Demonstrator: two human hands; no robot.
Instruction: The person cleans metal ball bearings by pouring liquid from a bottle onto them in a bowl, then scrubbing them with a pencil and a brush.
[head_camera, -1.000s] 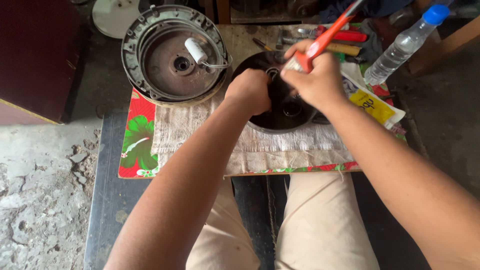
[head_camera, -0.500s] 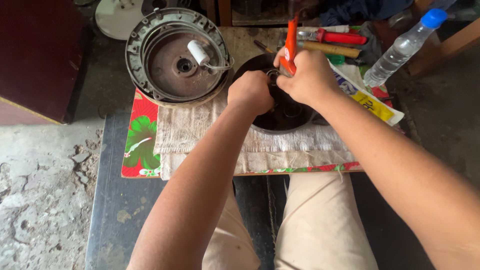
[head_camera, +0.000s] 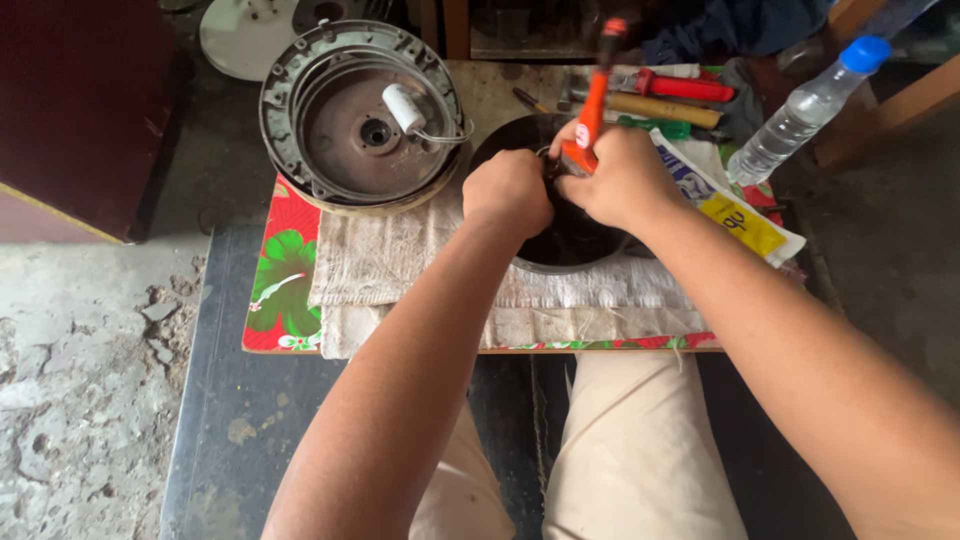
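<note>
- Fingers: the right hand (head_camera: 622, 180) is closed around an orange-handled screwdriver (head_camera: 591, 118), which stands nearly upright with its tip down in the dark round part (head_camera: 560, 248). The left hand (head_camera: 508, 192) is curled into a fist on that same part, just beside the right hand; what its fingers grip cannot be told.
- Board (head_camera: 285, 290): red with a green leaf print, lying across the near middle of the scene and carrying the work.
- Cloth (head_camera: 400, 275): pale and worn, spread over the board under the dark round part.
- Housing (head_camera: 350, 120): round grey metal shell, far left of the hands, resting partly on the cloth. A white cylinder (head_camera: 404, 107) with a wire lies inside it.
- Dark round part: centre of the cloth, mostly covered by both hands.
- Bottle (head_camera: 805, 110): clear plastic with a blue cap, tilted at far right.
- Tube (head_camera: 735, 215): white and yellow, lying just right of the right hand.
- Tools (head_camera: 665, 100): red and wooden handles, far side, beyond the hands.
</note>
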